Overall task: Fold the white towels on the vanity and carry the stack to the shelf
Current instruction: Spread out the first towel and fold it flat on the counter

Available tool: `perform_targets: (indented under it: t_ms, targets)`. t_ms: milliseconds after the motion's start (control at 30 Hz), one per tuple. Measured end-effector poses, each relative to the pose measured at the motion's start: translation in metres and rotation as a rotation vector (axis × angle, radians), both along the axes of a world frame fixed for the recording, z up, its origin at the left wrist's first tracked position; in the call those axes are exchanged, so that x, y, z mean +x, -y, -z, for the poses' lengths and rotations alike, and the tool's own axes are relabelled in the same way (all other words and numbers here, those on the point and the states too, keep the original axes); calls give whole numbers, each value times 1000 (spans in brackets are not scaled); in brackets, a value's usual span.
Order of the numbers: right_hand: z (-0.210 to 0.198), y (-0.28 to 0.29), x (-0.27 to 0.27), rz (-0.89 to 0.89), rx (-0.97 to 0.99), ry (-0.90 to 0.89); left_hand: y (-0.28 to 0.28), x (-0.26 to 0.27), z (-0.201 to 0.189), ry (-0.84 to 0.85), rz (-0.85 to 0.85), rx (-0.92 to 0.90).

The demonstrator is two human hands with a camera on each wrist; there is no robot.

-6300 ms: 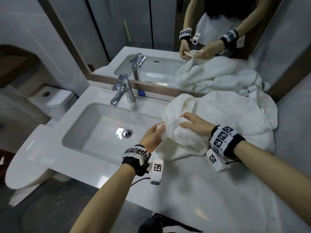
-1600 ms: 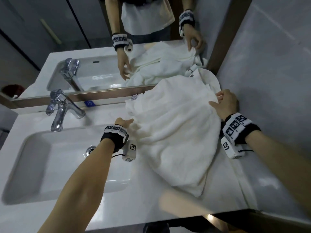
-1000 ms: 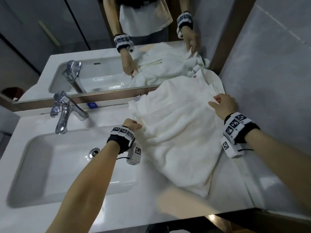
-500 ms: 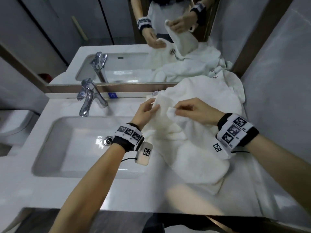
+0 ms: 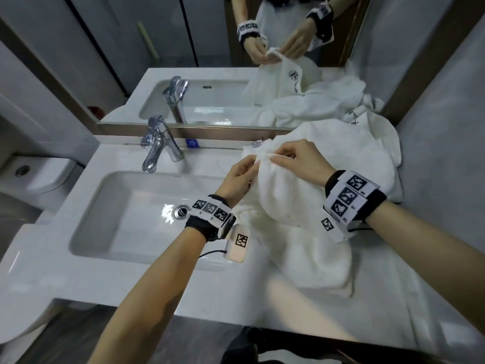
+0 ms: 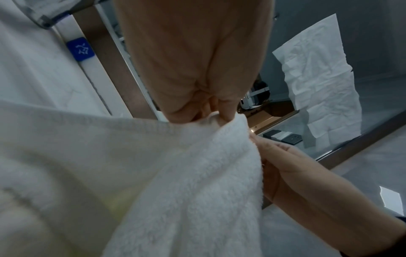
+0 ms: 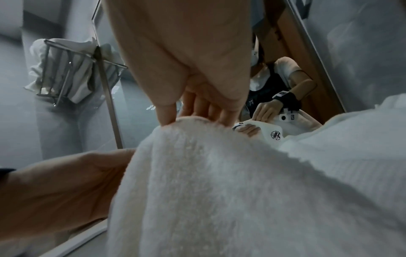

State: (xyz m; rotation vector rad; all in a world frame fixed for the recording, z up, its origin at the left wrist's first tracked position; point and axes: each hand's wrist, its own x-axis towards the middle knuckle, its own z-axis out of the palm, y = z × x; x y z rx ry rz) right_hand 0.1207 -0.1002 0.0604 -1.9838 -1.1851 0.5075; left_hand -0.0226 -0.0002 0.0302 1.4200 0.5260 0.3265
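The long white marble-look vanity counter (image 5: 162,282) fills the head view, its rectangular white basin (image 5: 136,214) on the person's left and a heap of white terry towels on the right; the largest, a rumpled white bath towel (image 5: 367,153), lies spread against the grey wall and the mirror (image 5: 199,48); over it, nearer the person, hangs the smaller white terry towel (image 5: 286,200) now in hand, its lower part trailing onto the counter and only its top edge lifted; a chrome mixer tap (image 5: 157,145) stands behind the basin; a small white care label (image 5: 257,143) shows at a towel edge by the mirror.

The left hand (image 5: 240,177) pinches the stitched edge of the smaller towel between thumb and fingertips, as the left wrist view shows plainly; the right hand (image 5: 299,161) pinches the same edge just beside it, fingers curled over the hem; both hands sit close together above the heap.

By my reading, the step in hand is finding and matching the corners of this towel, so folding has barely begun; no folded stack shows on the counter. The next move seems to call for sliding the hands apart along the hem to tension it, lifting the cloth clear of the heap, then laying it flat; the limp terry may drag the towel beneath along with it.
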Motion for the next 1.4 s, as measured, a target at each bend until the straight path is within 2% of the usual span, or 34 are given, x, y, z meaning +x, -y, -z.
perform_targets:
  t_ms: [133, 267, 400, 467, 600, 700, 867, 967, 1133, 1233, 1333, 1400]
  targets:
    - [3, -3, -2, 70, -17, -10, 5, 3, 0, -27, -34, -31]
    - [8, -4, -4, 123, -5, -87, 12, 8, 1, -69, -17, 75]
    - [14, 0, -2, 150, -14, -97, 14, 11, 3, -110, -93, 108]
    - [17, 6, 2, 115, -75, -24, 12, 12, 3, -112, -132, 169]
    - [16, 19, 12, -112, -316, 125, -1, 11, -12, -74, -185, 252]
    - [15, 26, 18, -120, -316, 172, -14, 10, -28, -50, -197, 270]
    - [19, 44, 23, -94, -300, 23, -35, 14, -44, 22, -296, 276]
    - [22, 54, 24, -109, -343, 9, -44, 17, -43, -9, -298, 310]
    - [24, 77, 44, -110, -455, -6, -72, 19, -40, -47, -464, 265]
    - [32, 91, 53, -84, -545, 42, -79, 27, -33, -115, -456, 298]
    - [36, 105, 58, -46, -508, 117, -84, 34, -24, -187, -466, 325]
    - [38, 117, 62, -69, -433, 89, -90, 37, -16, -235, -474, 337]
